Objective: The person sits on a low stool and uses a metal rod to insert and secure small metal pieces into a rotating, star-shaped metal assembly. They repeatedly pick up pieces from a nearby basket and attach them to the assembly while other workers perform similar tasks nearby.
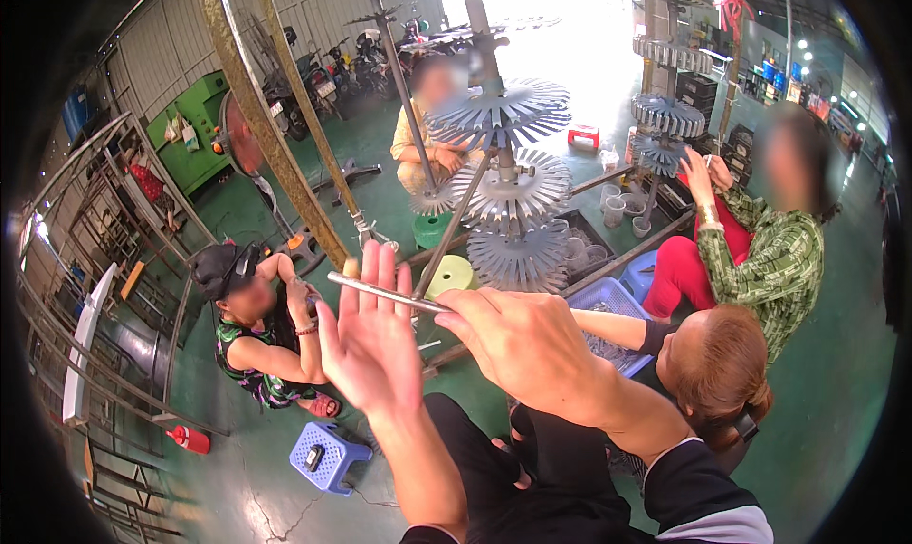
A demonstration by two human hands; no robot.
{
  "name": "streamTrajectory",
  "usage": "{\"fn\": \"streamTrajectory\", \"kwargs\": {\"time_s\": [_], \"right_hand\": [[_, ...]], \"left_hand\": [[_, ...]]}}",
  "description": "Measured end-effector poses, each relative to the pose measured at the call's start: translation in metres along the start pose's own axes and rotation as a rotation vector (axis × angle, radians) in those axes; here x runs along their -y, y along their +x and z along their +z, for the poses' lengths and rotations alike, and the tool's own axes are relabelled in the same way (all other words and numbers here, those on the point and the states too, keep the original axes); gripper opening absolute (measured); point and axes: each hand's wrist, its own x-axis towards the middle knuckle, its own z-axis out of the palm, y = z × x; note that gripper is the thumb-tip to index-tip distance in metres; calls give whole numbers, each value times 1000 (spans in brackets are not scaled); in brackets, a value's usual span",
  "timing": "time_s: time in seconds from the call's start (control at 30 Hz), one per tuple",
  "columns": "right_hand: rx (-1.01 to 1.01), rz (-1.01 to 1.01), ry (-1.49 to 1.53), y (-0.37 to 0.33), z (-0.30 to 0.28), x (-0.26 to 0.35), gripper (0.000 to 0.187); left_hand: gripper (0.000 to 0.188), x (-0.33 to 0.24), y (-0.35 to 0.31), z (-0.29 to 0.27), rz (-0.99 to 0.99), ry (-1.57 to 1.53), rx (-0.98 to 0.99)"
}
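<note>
My left hand (375,354) is raised, palm toward me, its fingers stretched upward and the thumb out to the side. In my right hand (527,340) a thin silver metal rod (385,292) is pinched by one end between thumb and fingers. The rod points left and slightly up, crossing in front of my left fingers; whether it touches them I cannot tell. Beyond my hands stands an upright rack with tiers of flat metal pieces (518,178) fanned out around a central post.
Co-workers sit left, behind the rack and at right; one (717,359) is close beside my right arm. A blue stool (328,454) with a small dark object stands lower left. A blue basket (608,302) and slanting metal posts (271,116) are near the rack.
</note>
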Motion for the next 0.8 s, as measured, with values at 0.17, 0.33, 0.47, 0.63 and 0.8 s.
{"fn": "streamTrajectory", "kwargs": {"time_s": [0.17, 0.33, 0.47, 0.63, 0.8], "right_hand": [[91, 35, -83, -7, -9, 16, 21], [133, 106, -257, -3, -11, 34, 22], [120, 175, -282, 1, -7, 43, 24], [10, 273, -154, -5, 12, 42, 29], [-76, 346, 45, -14, 29, 40, 28]], "left_hand": [[27, 0, 9, 7, 81, -49, 14], [19, -2, 4, 20, 93, 57, -48], [8, -5, 5, 26, 82, 146, -103], [4, -14, 6, 30, 82, 384, -76], [7, -18, 10, 38, 79, 606, -14]]}}
